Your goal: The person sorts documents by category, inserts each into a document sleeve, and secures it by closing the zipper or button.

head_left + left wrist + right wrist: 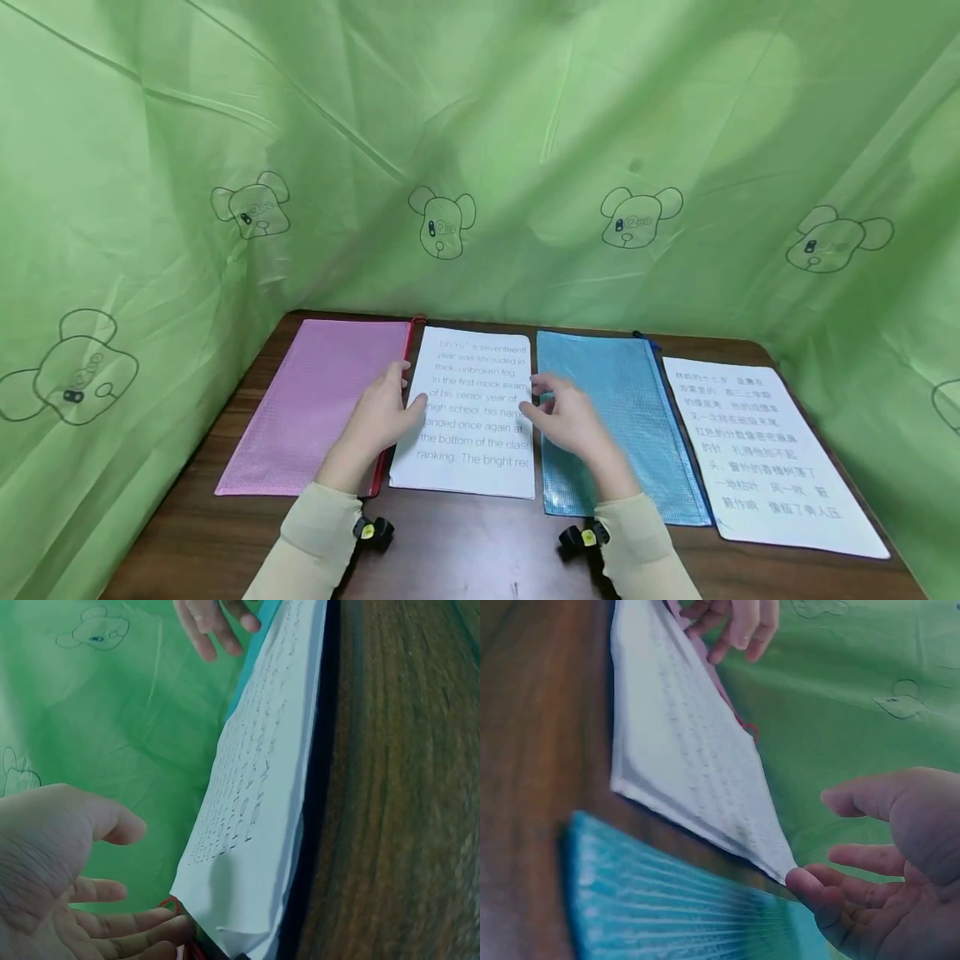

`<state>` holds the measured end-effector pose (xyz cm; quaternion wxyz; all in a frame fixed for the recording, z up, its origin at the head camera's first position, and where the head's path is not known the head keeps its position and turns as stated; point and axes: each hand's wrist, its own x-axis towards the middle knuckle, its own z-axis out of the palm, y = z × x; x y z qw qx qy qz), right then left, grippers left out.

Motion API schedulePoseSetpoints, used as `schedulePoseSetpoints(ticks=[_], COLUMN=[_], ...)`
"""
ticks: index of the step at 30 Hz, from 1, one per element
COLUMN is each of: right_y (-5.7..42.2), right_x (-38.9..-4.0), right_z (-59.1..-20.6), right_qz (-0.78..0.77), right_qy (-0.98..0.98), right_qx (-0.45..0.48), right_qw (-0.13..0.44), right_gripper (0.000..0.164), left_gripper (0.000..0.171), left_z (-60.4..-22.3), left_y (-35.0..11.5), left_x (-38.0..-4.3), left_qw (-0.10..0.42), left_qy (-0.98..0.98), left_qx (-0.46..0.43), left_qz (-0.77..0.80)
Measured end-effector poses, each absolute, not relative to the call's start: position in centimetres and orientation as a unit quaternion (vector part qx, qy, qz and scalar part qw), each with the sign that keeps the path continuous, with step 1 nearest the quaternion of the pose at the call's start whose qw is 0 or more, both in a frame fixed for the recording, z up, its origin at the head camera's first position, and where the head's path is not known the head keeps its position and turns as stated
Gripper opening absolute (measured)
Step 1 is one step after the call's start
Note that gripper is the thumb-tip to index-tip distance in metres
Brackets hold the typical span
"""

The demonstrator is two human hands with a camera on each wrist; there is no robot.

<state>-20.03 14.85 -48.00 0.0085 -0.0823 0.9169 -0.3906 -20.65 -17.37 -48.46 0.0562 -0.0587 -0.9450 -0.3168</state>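
Note:
A stack of white printed sheets (472, 417) with large English text lies on the table between the two hands. My left hand (377, 419) is at its left edge, thumb over the margin, fingers spread and relaxed. At the opposite edge my right hand (572, 421) has its fingers loosely bent, with the thumb tip over the text. In the right wrist view, the right fingertips (810, 889) are right at the corner of the stack. The left wrist view shows a slightly lifted corner on the sheets (240, 934). Neither hand grips anything.
A pink zip folder (315, 400) with a red edge lies left of the stack, partly under the left hand. Right of it lies a blue mesh zip folder (622, 467), then another white sheet stack (772, 467) with Chinese text. A green curtain (525, 125) surrounds the dark wooden table (450, 542).

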Motion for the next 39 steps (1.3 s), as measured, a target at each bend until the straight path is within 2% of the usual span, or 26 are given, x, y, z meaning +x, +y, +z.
schedulePoseSetpoints(ticks=[16,25,39], right_y=[13.3,13.4,13.9], right_x=[-19.6,-19.4,-19.4], right_z=[-48.5,-48.3,-48.8], right_qz=[-0.338,-0.344,-0.369], right_qy=[0.938,0.937,0.927], right_qx=[-0.071,-0.057,-0.056], right_qw=[0.009,0.021,0.022], right_gripper=[0.05,0.051,0.051], left_gripper=[0.063,0.046,0.054], left_z=[-48.7,-48.6,-48.9], left_y=[-16.7,-16.0,-15.9], left_x=[-20.8,-21.0,-20.5], left_qw=[0.022,-0.025,-0.021], left_qy=[-0.946,-0.888,-0.853], left_qx=[-0.064,0.01,0.027], left_qz=[-0.318,-0.459,-0.521])
